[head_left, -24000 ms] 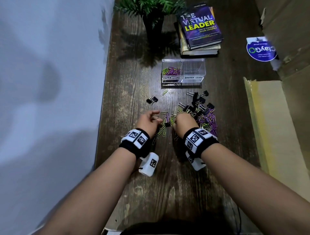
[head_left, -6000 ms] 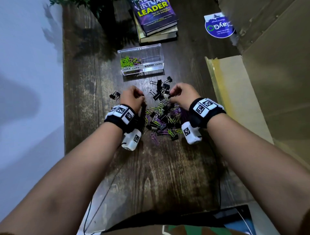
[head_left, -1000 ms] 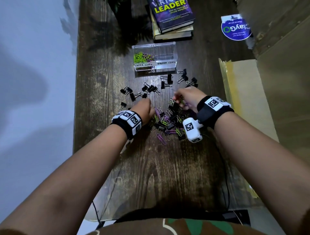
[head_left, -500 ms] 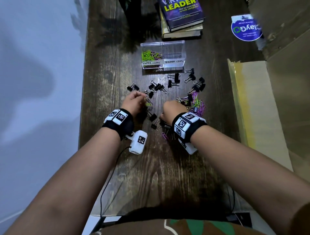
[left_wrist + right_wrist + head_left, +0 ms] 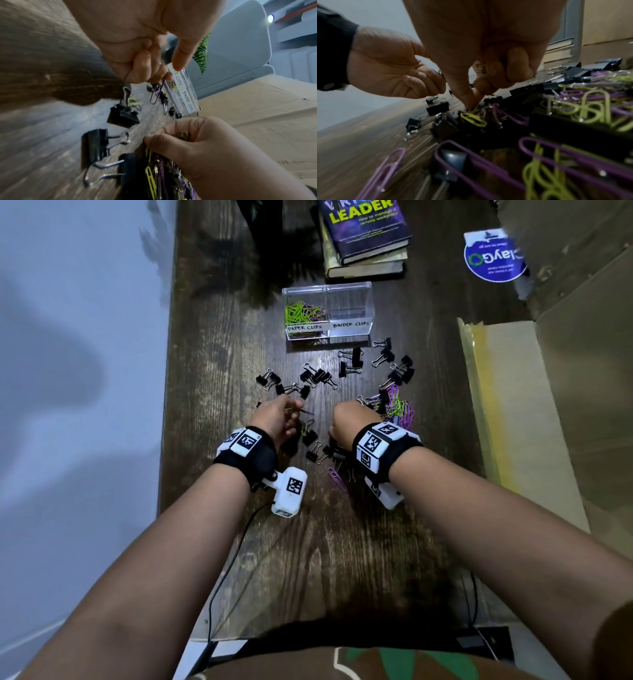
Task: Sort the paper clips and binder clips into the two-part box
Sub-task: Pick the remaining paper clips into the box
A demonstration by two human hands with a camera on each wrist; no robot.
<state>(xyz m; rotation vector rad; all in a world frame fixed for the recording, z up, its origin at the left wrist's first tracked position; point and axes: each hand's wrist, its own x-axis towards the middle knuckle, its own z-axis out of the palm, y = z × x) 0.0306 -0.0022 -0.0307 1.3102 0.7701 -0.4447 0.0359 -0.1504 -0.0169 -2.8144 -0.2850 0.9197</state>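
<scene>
The clear two-part box (image 5: 352, 302) stands at the back; its "paper clips" side holds green and purple paper clips (image 5: 303, 313), and its "binder clips" side looks empty. Black binder clips (image 5: 349, 364) lie scattered in front of it. My left hand (image 5: 294, 414) pinches a purple paper clip (image 5: 155, 93) just above the table. My right hand (image 5: 342, 422) is a fist over the mixed pile (image 5: 394, 409). It holds green paper clips (image 5: 479, 67) in its curled fingers, while its thumb and forefinger (image 5: 467, 100) pinch at another green clip in the pile.
A stack of books (image 5: 363, 234) and a dark plant pot (image 5: 263, 220) stand behind the box. A blue round sticker (image 5: 493, 258) and a cardboard box (image 5: 548, 405) are to the right. The table's left edge (image 5: 168, 405) runs along a white wall.
Over the last second my right hand has moved left, from the pile's right side to its near middle. My left hand has lifted a purple paper clip. Little differs from half a second ago.
</scene>
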